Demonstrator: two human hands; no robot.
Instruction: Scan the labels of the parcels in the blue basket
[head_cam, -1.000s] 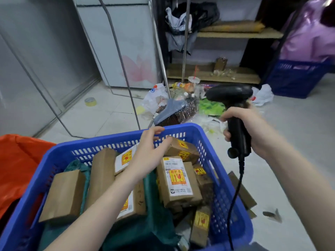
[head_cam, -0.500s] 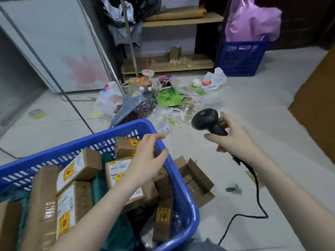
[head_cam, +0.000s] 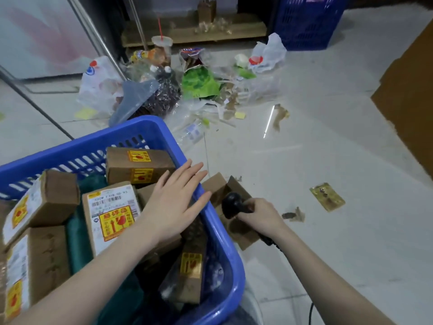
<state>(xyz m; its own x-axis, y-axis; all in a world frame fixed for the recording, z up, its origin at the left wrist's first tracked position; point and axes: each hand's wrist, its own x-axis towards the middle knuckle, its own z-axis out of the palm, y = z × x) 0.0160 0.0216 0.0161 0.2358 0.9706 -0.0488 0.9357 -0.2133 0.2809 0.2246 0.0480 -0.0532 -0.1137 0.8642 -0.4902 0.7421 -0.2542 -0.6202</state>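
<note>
The blue basket (head_cam: pixel 131 130) fills the lower left and holds several brown cardboard parcels with white labels and yellow-red stickers. One parcel (head_cam: pixel 110 214) lies face up with its barcode label showing. My left hand (head_cam: pixel 173 202) hovers flat over the basket's right rim, fingers spread, holding nothing. My right hand (head_cam: pixel 260 214) is low beside the basket, outside it, gripping the black barcode scanner (head_cam: pixel 234 205). The scanner's head is over an open cardboard box (head_cam: pixel 222 186) on the floor. Its cable (head_cam: pixel 310 313) trails off the bottom edge.
A heap of plastic bags and wrappers (head_cam: pixel 199 83) lies on the tiled floor beyond the basket. A second blue basket (head_cam: pixel 304 22) stands at the back right by a wooden shelf (head_cam: pixel 187 34). Brown cardboard (head_cam: pixel 410 95) lies at the right edge. Metal poles (head_cam: pixel 98 43) slant at left.
The view has swung right and down. My right hand has dropped with the scanner from chest height to just beside the basket. My left hand has lifted off the parcels and flattened over the rim.
</note>
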